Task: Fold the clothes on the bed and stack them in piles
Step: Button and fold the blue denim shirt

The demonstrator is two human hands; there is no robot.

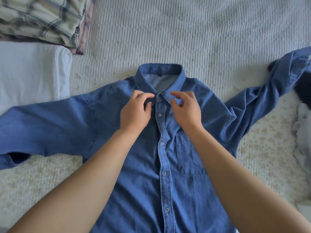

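Shirt: your blue denim button-up shirt (161,148) lies face up on the bed, sleeves spread.
Left hand (136,111): you pinch its left collar tip.
Right hand (186,110): curled at the right collar tip, apparently pinching.
Risk: uneven tugging could skew the collar, so folds land crooked.

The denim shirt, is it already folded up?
No, the denim shirt lies flat and front-up on the bed with both sleeves spread out to the sides, while the left hand and right hand work at its collar.
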